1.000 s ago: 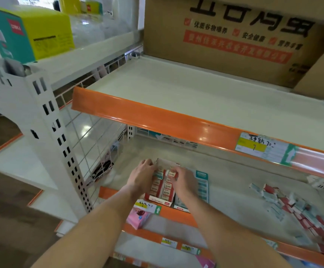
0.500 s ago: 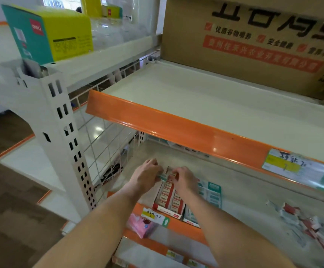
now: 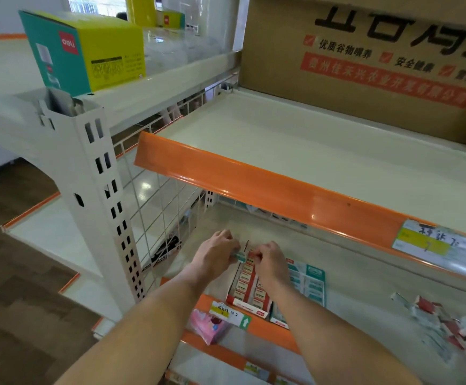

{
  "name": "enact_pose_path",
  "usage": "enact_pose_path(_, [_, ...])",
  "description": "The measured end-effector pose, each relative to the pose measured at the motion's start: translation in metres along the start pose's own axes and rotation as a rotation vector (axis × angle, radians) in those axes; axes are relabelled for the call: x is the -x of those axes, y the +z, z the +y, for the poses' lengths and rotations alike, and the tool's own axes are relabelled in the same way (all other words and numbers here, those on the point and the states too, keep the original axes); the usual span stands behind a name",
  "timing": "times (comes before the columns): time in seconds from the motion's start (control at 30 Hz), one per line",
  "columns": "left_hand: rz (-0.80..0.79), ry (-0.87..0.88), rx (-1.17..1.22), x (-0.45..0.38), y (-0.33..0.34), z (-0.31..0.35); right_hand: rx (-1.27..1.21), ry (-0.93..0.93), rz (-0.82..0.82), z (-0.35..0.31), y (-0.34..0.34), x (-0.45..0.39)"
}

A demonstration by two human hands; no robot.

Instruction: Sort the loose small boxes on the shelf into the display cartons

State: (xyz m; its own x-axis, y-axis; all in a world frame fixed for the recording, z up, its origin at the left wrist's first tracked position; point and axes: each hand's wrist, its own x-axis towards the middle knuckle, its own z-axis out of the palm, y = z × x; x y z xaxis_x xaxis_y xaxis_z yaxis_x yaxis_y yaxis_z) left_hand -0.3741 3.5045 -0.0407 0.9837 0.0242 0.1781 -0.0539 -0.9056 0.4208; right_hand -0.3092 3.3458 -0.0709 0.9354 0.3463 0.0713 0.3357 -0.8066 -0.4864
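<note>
Both hands work at the far end of the red carton [image 3: 249,287], which lies on the lower shelf [image 3: 365,284] with its long axis running from the orange front lip back toward the wall. The left hand [image 3: 215,252] pinches a small teal-and-white box [image 3: 239,256] in curled fingers, its long axis lying crosswise to the carton. The right hand [image 3: 268,259] pinches a small red-edged box [image 3: 251,254] just beside it; the two boxes nearly touch. Rows of red-labelled boxes fill the carton below the hands. A teal carton [image 3: 309,284] sits touching its right side, pointing the same way. Well to the right, a loose pile [image 3: 443,320] of small boxes lies scattered, with bare shelf between. The upper shelf's orange edge [image 3: 254,187] overhangs close above the hands, and a wire grid [image 3: 156,218] closes the left side.
</note>
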Motion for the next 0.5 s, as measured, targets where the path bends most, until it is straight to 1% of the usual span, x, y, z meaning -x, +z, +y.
enact_pose_path(0.2, [-0.013,0.002,-0.002,0.0,0.002,-0.001,0.128,-0.114,-0.06,0.006,0.002,0.012])
enact_pose_path(0.3, [-0.022,0.006,-0.002,-0.001,0.003,0.001,0.119,-0.185,-0.03,0.006,0.0,0.017])
enact_pose_path(0.4, [-0.028,0.008,0.001,-0.002,0.004,0.001,0.094,-0.215,-0.013,0.007,-0.003,0.022])
enact_pose_path(0.5, [-0.028,0.007,0.001,-0.003,0.003,0.001,0.138,-0.249,0.033,0.006,0.0,0.022])
